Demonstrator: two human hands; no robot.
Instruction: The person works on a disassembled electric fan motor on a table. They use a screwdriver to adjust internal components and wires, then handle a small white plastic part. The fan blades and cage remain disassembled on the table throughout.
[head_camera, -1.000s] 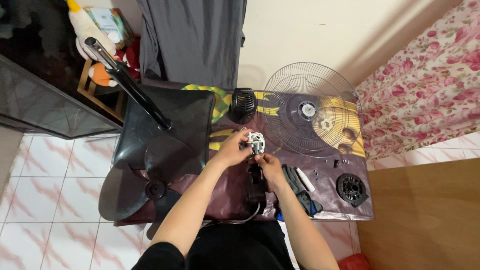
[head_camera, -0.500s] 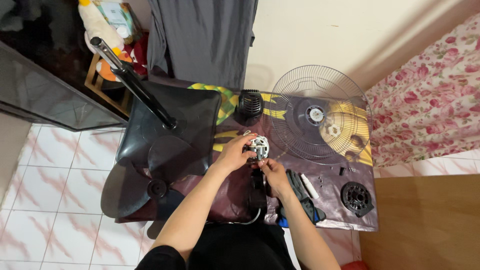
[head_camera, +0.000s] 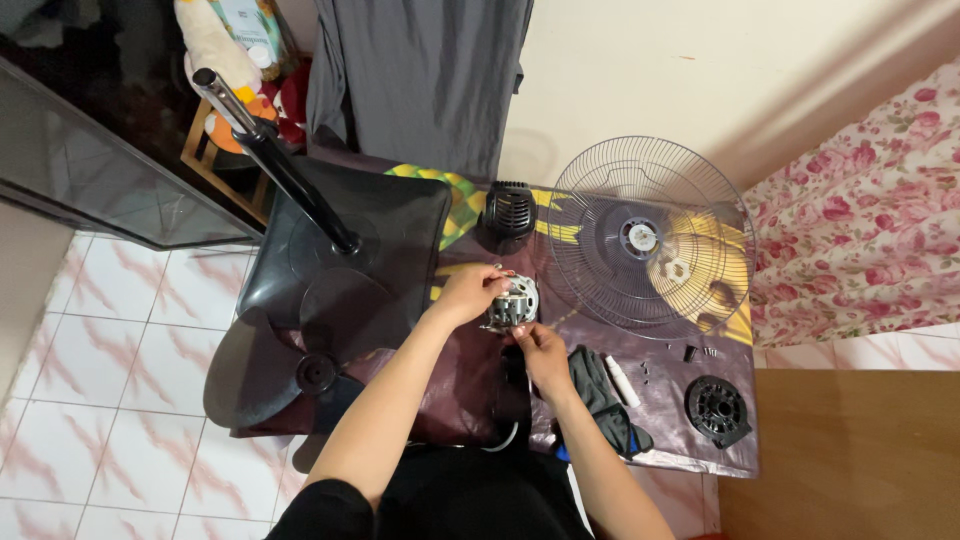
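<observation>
A small silver fan motor (head_camera: 514, 303) is held above a dark purple mat (head_camera: 670, 440). My left hand (head_camera: 466, 293) grips the motor from the left and top. My right hand (head_camera: 541, 350) touches it from below, fingers at its underside. A black cable (head_camera: 512, 432) runs down from under the motor toward my body.
A wire fan grille (head_camera: 650, 240) lies at the right of the mat, a black motor housing (head_camera: 509, 212) behind the motor. A fan base with pole (head_camera: 340, 235) and a fan blade (head_camera: 300, 350) sit left. A dark cloth (head_camera: 600, 395), white tube (head_camera: 621, 380) and black round cap (head_camera: 716, 408) lie right.
The view has shifted slightly. Both hands stay on the motor, with the right hand moved a little lower under it.
</observation>
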